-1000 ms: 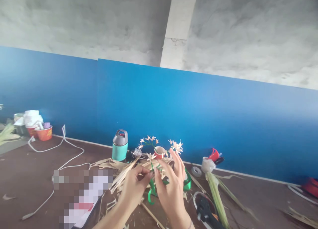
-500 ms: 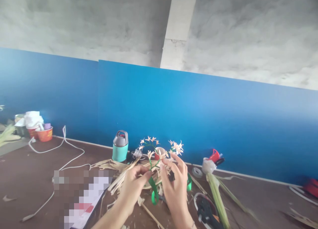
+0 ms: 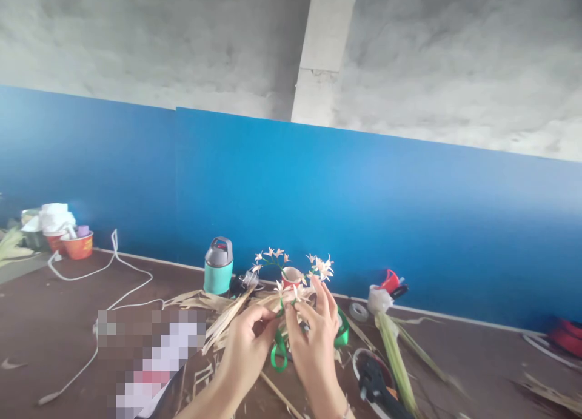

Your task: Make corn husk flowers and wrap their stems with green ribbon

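Note:
Between my hands are two small cream flowers on thin green stems, a left one (image 3: 279, 290) and a right one (image 3: 298, 293). My left hand (image 3: 249, 341) is closed, thumb and forefinger pinching a green stem below the left flower. A loop of green tape (image 3: 278, 359) hangs under those fingertips. My right hand (image 3: 317, 337) pinches the stem under the right flower with thumb and forefinger; its other fingers stretch upward. Just beyond stand more cream flowers (image 3: 322, 266) and a curved green sprig of blossoms (image 3: 271, 253). Fingers hide the exact grip points.
Dry husk strips (image 3: 227, 319) cover the brown table behind my hands. A teal flask (image 3: 218, 278) and a paper cup (image 3: 291, 276) stand near the blue partition (image 3: 254, 176). To the right lie green tape (image 3: 342, 331), a black glue gun (image 3: 377, 385) and pale green stalks (image 3: 394, 352).
My right fingertips have come down and left, closer to my left fingertips. The two flowers now stand more upright and closer together. The tape loop has shifted slightly left.

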Demonstrator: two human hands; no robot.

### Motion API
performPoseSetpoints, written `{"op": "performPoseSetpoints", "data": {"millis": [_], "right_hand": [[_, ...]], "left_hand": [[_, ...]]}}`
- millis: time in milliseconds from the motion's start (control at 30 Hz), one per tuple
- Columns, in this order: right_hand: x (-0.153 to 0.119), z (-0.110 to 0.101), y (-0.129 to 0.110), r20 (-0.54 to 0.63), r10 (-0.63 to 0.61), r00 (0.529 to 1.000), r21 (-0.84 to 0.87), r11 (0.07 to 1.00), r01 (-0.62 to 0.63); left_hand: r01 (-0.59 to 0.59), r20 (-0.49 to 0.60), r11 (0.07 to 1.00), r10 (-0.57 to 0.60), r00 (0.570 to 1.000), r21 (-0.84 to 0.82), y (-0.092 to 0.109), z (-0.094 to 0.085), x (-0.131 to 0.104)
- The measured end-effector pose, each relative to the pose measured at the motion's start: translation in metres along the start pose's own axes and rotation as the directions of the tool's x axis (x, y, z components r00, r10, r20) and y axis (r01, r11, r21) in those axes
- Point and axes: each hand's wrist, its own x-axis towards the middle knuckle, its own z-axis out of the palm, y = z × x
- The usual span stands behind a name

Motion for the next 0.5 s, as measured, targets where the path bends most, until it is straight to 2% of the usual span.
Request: {"op": "performPoseSetpoints", "data": {"millis": [167, 267, 367, 433, 500], "right_hand": [[0.0023, -0.0027, -0.0004, 0.067, 0.009, 0.998, 0.048, 0.999, -0.012], [0.0014, -0.0029, -0.0026, -0.014, 0.01, 1.0, 0.054, 0.999, -0.01], [-0.0013, -0.0009, -0.004, -0.139, -0.055, 0.989, 0.026, 0.998, 0.059], [-0.003, 0.0013, -0.0036, -0.149, -0.101, 0.984, 0.011, 0.995, 0.103], [-0.0042, 0.0033, -0.0025, -0.109, -0.106, 0.988, 0.015, 0.994, 0.108]], "left_hand": [[-0.061, -0.046, 0.997, 0.063, 0.997, 0.04, 0.0007, 0.0004, -0.0005], [0.002, -0.079, 0.996, 0.004, 0.997, 0.085, -0.0027, -0.0024, 0.0027], [0.018, -0.112, 0.994, -0.006, 0.994, 0.107, -0.0057, -0.004, 0.0049], [-0.02, -0.102, 0.993, 0.032, 0.994, 0.118, -0.0058, -0.0036, 0.0041], [-0.058, -0.066, 0.992, 0.066, 0.996, 0.116, -0.0047, -0.0023, 0.0018]]}}
